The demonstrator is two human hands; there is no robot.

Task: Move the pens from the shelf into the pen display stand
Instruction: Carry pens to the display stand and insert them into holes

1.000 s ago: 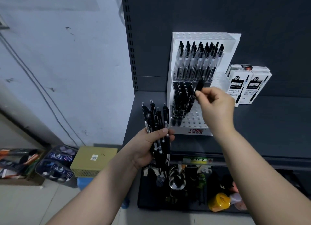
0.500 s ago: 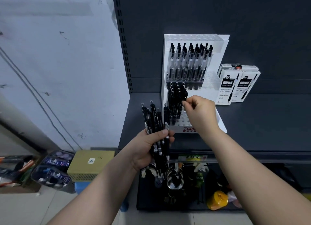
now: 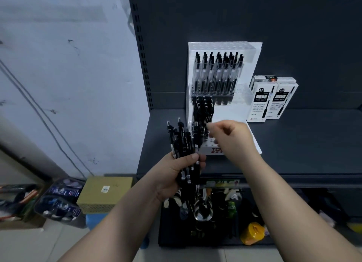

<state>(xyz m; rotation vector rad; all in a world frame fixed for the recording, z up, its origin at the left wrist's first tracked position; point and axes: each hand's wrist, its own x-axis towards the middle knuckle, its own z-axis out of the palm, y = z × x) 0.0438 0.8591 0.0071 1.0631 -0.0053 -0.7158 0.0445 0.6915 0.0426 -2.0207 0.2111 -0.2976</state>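
Black plastic pens (image 3: 184, 144): light, stiff, smooth-barrelled, likely slippery bundled; take mid-barrel. Left hand (image 3: 176, 171) gripping bundle; right hand (image 3: 233, 138) fingertips curled at stand (image 3: 219, 46), pinch unclear.

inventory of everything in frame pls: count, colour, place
pen display stand: 1, white, on the shelf against the back panel
shelf: 1, dark grey, centre to right
upper-tier pens: many, clear barrels with black caps, stand's upper tier
lower-tier pens: several, black, left part of the stand's lower tier
pen bundle: 1 handful, black, upright, left of the stand
pen boxes: at least 2, white with black labels, on the shelf right of the stand
cardboard box: 1, tan, floor at left
blue packs: 2, clear wrap, floor left of the cardboard box
yellow container: 1, yellow, lower level at right
left hand: grips the pen bundle
right hand: fingertips at the lower-tier pens, pinch unclear
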